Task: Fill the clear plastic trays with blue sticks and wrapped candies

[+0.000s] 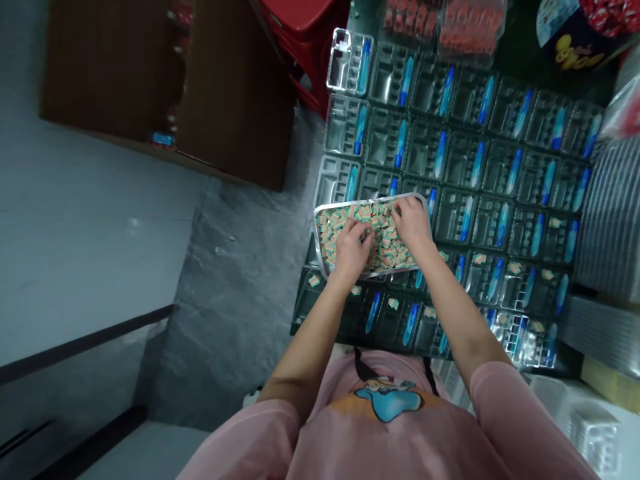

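A metal-rimmed tray (318,250) full of small striped pieces (387,250) in green, cream and orange rests over several clear plastic blister trays. My left hand (353,248) is over the middle of the pieces, its fingers curled together at the tips. Near the tray's right end, my right hand (413,223) reaches in with bent, closed fingers. Whatever lies between the fingertips of either hand is too small to make out. Single striped pieces, such as this piece (393,304), lie in several blister trays of the nearer rows. Each blister tray around holds a blue pen-like stick (410,324).
Beyond the rows are clear boxes of red items (473,27) and a dark printed tub (570,40). Stacked clear trays (607,227) stand at the right. A red stool (305,40) and a large cardboard box (235,93) are on the left, above grey floor (235,267).
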Tool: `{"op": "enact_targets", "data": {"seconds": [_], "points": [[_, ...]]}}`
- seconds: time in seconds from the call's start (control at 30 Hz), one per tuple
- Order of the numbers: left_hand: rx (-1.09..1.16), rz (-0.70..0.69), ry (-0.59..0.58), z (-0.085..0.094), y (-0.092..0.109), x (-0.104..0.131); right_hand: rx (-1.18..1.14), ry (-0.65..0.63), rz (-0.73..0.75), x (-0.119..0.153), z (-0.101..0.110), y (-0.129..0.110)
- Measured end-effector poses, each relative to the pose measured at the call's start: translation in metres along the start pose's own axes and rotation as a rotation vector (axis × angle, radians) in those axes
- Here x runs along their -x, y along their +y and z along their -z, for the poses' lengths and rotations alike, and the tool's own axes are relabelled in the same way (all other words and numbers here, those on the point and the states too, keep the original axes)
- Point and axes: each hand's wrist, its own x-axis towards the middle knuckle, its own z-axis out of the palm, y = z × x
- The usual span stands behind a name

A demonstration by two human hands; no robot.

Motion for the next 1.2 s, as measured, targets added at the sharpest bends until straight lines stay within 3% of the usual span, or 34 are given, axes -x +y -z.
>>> {"op": "enact_targets", "data": {"seconds": [0.17,0.27,0.37,0.67,0.87,1.2], "points": [[0.356,0.165,0.022,-0.003,0.0,-0.008,-0.207,0.034,-0.131,0.012,0.008,-0.003],[0.659,0.289,-0.032,-0.009,0.003,-0.009,-0.439,0.089,-0.24,0.027,0.015,-0.013],[0.848,0.361,-0.077,-0.013,0.006,-0.005,-0.579,0.101,-0.251,0.044,0.017,-0.026],[0.837,0.4,-0.077,-0.005,0.002,0.005,-0.685,0.09,-0.278,0.059,-0.001,-0.039],[0.815,0.363,-0.096,0.001,0.004,0.005,-0.767,0.062,-0.278,0.062,-0.003,-0.041],[0.83,0.438,-0.046,-0.009,-0.002,0.006,-0.873,0.069,-0.384,0.06,0.0,-0.049]]}}
